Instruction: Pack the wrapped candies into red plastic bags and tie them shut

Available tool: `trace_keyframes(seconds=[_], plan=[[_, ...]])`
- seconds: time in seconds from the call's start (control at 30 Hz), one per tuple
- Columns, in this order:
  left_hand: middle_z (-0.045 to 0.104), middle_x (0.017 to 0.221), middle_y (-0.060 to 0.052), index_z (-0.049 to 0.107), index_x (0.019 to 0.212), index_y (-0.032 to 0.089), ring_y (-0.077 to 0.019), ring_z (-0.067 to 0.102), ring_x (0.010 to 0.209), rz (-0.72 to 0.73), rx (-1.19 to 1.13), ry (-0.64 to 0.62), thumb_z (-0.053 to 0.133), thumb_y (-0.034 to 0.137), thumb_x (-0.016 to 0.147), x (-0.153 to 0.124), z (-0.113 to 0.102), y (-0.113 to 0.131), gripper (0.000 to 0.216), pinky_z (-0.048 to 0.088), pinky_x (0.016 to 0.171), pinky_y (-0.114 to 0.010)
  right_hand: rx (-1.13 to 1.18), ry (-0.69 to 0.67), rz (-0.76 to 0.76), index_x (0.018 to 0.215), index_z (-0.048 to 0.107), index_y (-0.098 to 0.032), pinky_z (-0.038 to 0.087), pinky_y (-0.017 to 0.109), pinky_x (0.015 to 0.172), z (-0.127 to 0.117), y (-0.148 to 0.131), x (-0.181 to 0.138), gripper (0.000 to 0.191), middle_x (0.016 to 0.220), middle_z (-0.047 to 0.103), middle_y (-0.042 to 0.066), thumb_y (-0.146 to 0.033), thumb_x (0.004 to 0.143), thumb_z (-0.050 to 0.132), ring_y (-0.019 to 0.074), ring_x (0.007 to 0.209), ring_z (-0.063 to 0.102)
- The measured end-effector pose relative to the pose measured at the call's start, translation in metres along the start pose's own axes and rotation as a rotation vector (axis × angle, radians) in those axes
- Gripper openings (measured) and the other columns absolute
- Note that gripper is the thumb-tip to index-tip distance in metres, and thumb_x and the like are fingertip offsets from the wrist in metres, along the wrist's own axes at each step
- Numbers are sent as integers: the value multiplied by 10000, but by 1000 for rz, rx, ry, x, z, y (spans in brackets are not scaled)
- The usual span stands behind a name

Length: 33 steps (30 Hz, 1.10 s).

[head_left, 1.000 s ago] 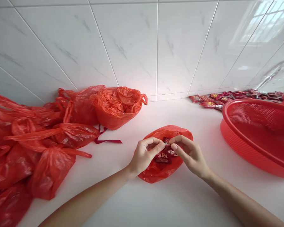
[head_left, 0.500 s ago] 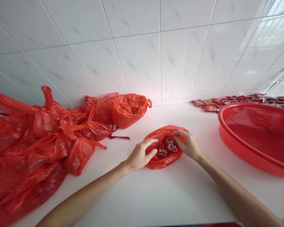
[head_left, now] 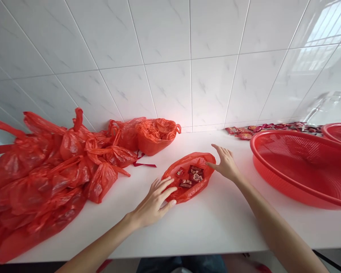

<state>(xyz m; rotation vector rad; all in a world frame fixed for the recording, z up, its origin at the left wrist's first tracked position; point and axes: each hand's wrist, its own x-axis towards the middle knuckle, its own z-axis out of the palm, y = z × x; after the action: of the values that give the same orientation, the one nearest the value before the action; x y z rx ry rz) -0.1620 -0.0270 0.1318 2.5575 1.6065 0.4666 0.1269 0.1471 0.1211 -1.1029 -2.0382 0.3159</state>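
Observation:
A small red plastic bag (head_left: 187, 191) lies open on the white counter (head_left: 216, 223), with several dark red wrapped candies (head_left: 193, 175) inside. My left hand (head_left: 155, 203) rests flat at the bag's near left edge, fingers stretched out and touching the plastic. My right hand (head_left: 226, 163) hovers at the bag's right rim, fingers spread and empty.
A heap of tied red plastic bags (head_left: 45, 170) fills the left side. A bundle of loose red bags (head_left: 155, 134) sits by the tiled wall. A large red mesh basket (head_left: 301, 167) stands at the right, with loose wrapped candies (head_left: 261, 129) behind it.
Both hands have let go of the bag's rim and opened, moving apart. The bag now lies wider open. The camera has pulled back and tilted up.

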Motion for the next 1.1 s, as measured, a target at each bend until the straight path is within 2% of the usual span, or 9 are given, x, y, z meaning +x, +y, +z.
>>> trace_keyframes(seconds=[0.1,0.23,0.33,0.47,0.63,0.73,0.83,0.97,1.1], plan=[[546,1475,-128,678,1233,214,-318,498,1377,-19,8,45,509,341,978,-7,5,3,332,368,1172,-538,267,-44,153,1209,600,-229,450,545,978,5,3,1,575,1051,735,120,-465,705,748,335,1026,668],[536,1475,-139,683,1203,203,-318,493,1377,-20,13,104,490,331,980,-7,15,1,321,371,1172,-526,489,-71,247,1011,646,-194,540,437,779,6,0,3,448,774,730,69,-517,709,721,262,760,690],[525,1479,-148,668,1212,199,-319,467,1396,-20,53,134,493,273,956,3,22,-11,318,354,1174,-543,608,-70,283,861,656,-180,548,396,729,4,-4,4,430,722,725,70,-582,718,711,235,707,676],[517,1474,-165,677,1185,182,-341,441,1404,-61,92,179,507,113,853,28,18,-28,379,318,1170,-596,748,-54,327,732,647,-177,548,374,765,0,-7,3,502,739,716,67,-674,693,709,210,723,662],[538,1449,-181,706,1100,141,-362,451,1384,-156,-143,204,500,-22,699,68,0,-25,479,265,1182,-601,850,-56,379,662,637,-175,537,347,747,3,-10,1,569,698,683,45,-734,631,738,184,688,634],[665,1285,-131,714,1022,169,-309,559,1271,-173,-234,212,498,5,733,91,-2,-10,396,349,1152,-518,880,-59,391,611,618,-177,523,324,702,6,-11,1,580,673,667,41,-740,603,759,178,668,617],[735,1077,-79,697,917,198,-257,645,1119,-210,-360,194,507,81,802,116,6,9,251,456,1053,-411,900,-62,395,624,651,-179,513,313,675,9,-11,0,578,688,680,49,-746,593,760,183,670,617],[705,822,-56,619,843,196,-235,680,821,-378,-549,168,575,275,850,149,23,27,91,541,747,-331,914,-62,384,609,664,-196,504,302,657,11,-9,0,554,693,686,47,-742,603,757,185,669,617],[626,722,-16,546,801,209,-206,626,719,-510,-710,161,628,417,823,168,28,33,225,487,604,-283,902,-70,367,627,684,-202,510,314,655,14,-7,-1,546,693,696,51,-744,625,744,196,668,628]])
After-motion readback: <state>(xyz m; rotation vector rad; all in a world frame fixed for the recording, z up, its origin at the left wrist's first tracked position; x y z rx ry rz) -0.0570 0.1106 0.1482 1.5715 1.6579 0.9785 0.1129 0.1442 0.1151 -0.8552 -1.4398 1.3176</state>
